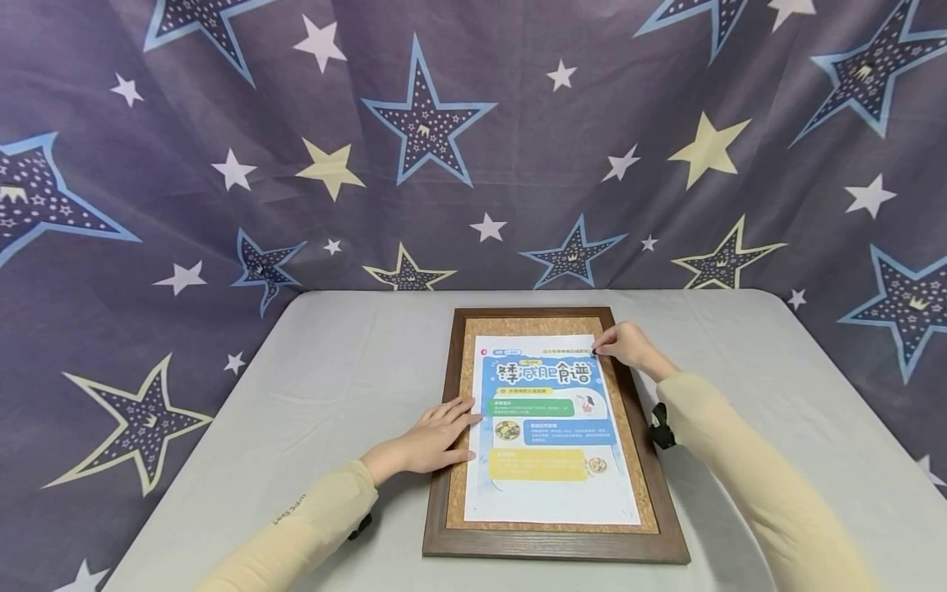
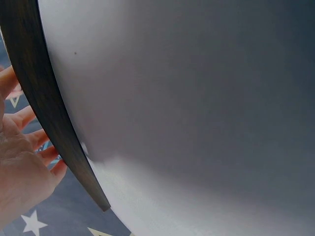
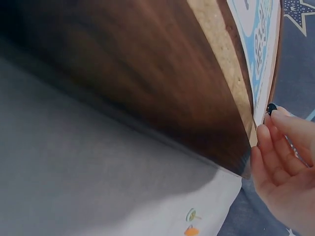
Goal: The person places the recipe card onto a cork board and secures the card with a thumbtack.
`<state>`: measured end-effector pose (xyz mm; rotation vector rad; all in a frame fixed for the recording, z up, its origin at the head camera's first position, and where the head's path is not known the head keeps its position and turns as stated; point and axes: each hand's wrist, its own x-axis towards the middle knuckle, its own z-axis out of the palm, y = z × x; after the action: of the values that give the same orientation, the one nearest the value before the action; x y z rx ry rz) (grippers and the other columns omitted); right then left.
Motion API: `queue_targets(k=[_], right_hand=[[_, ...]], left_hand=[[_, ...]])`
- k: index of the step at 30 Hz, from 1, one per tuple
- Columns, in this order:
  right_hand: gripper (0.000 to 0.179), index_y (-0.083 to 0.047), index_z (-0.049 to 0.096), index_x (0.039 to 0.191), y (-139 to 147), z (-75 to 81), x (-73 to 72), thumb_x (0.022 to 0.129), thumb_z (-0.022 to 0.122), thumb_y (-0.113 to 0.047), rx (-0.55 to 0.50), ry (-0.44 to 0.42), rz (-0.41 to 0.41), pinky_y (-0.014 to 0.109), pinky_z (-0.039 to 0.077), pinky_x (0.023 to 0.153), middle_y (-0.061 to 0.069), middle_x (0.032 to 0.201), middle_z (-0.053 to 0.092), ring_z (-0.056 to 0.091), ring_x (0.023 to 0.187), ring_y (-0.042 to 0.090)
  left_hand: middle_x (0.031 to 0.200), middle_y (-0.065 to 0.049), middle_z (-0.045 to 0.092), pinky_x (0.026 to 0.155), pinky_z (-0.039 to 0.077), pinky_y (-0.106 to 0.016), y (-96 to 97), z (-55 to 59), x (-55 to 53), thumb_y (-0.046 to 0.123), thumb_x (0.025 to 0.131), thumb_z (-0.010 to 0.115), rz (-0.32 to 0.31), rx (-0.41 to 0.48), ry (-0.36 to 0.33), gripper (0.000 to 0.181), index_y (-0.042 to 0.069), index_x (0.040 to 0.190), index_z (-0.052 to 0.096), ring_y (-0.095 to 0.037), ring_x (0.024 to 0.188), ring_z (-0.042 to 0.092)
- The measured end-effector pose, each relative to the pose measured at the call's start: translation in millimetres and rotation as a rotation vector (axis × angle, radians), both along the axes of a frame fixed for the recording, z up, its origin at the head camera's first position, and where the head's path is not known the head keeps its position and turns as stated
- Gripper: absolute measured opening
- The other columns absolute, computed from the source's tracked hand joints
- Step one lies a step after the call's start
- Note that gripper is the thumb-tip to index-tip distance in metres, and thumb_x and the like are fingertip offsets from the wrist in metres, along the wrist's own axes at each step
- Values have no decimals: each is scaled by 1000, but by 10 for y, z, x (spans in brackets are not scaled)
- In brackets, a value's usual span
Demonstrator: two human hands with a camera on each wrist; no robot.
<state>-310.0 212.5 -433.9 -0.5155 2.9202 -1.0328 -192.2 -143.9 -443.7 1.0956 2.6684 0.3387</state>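
A printed poster (image 1: 551, 501) with a blue heading and colored text panels lies on a wood-framed corkboard (image 1: 556, 548). My left hand (image 1: 432, 437) rests with spread fingers across the board's left frame, its fingertips on the poster's left edge. At the poster's upper right corner my right hand (image 1: 627, 344) pinches a small black thumbtack (image 3: 271, 108) between thumb and forefinger. The other fingers of that hand are bent beside the frame in the right wrist view. A pink round mark shows at the poster's upper left corner.
Under the board is a table with a pale grey cloth (image 1: 333, 370). A green thumbtack (image 3: 192, 215) and an orange one (image 3: 191, 230) lie on the cloth right of the board. Behind the table hangs a dark star-patterned curtain (image 1: 518, 189).
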Motion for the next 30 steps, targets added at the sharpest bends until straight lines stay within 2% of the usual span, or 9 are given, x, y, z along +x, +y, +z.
queue_targets(k=[24,30], right_hand=[[11,8,68,80,-16,-78,-62,79,59,3,-33,-64,-19,25,40,56,20,82,66,49,58,9],[11,9,68,80,-26,-67,-56,80,58,3,-32,-73,-20,25,41,56,20,81,66,52,59,11]], left_hand=[[145,-18,17,103,12,-50,-9,-31,-6,37,91,45,7,5,-9,57,5,136,32,-33,133,11],[145,-17,17,103,12,-50,-11,-33,-6,37,91,45,9,7,-9,57,6,136,32,-33,133,11]])
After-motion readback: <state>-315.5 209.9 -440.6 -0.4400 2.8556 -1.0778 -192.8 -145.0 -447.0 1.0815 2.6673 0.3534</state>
